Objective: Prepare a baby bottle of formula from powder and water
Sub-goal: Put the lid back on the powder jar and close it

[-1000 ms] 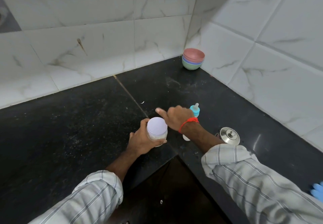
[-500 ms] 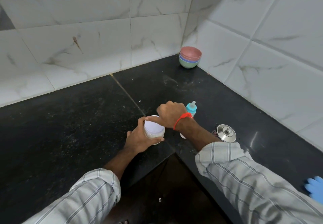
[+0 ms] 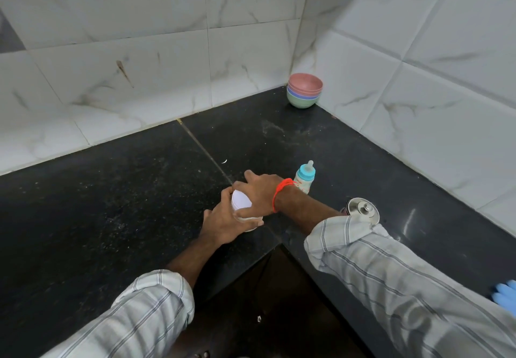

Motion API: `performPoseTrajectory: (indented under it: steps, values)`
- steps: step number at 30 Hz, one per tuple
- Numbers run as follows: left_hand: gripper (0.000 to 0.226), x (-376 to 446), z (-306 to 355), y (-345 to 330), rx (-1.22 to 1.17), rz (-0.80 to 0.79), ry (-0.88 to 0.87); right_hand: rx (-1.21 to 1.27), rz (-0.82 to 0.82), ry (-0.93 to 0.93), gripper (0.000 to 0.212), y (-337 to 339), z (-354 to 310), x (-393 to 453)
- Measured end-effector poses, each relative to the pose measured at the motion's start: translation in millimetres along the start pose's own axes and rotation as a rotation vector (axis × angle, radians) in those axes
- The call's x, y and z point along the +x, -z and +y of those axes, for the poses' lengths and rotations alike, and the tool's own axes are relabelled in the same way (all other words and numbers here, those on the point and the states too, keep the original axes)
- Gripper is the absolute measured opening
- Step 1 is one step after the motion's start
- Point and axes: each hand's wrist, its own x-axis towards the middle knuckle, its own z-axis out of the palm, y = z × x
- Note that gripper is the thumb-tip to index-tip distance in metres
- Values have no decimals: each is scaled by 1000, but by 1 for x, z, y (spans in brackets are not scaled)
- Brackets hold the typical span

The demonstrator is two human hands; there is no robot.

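A stack of small round plastic bowls (image 3: pixel 305 90), pink on top, then purple and blue, with a green one at the bottom, sits in the far corner of the black speckled stone tabletop (image 3: pixel 111 204), close to both walls. The walls are covered with large white marble-patterned tiles (image 3: pixel 156 73) with grey veins; one tile on the left wall bears a brown streak (image 3: pixel 124 73). A thin seam (image 3: pixel 203 149) runs diagonally across the dusty tabletop. At the lower right edge, something light blue (image 3: pixel 506 296) is partly cut off.
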Motion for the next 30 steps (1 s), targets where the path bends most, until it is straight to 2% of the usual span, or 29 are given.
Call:
performPoseTrajectory:
  steps: [2,7,14,18,23,30]
  values:
    - [113,-1,2,0,6,2,1,0,55,17,76,-13,4,-3]
    - [103,-2,3,4,87,-9,-36,-55,326,-30,70,-43,-1,-4]
    - [95,-1,-1,-2,92,66,-37,-51,465,-49,69,-53,-3,1]
    - [99,-1,-3,-7,149,106,-40,-42,571,-160,67,-65,-11,3]
    - [103,1,-6,-10,190,126,-47,-2,580,-319,67,-67,-24,3]
    - [101,2,-2,-7,222,90,-50,109,523,-409,70,-65,-32,1]
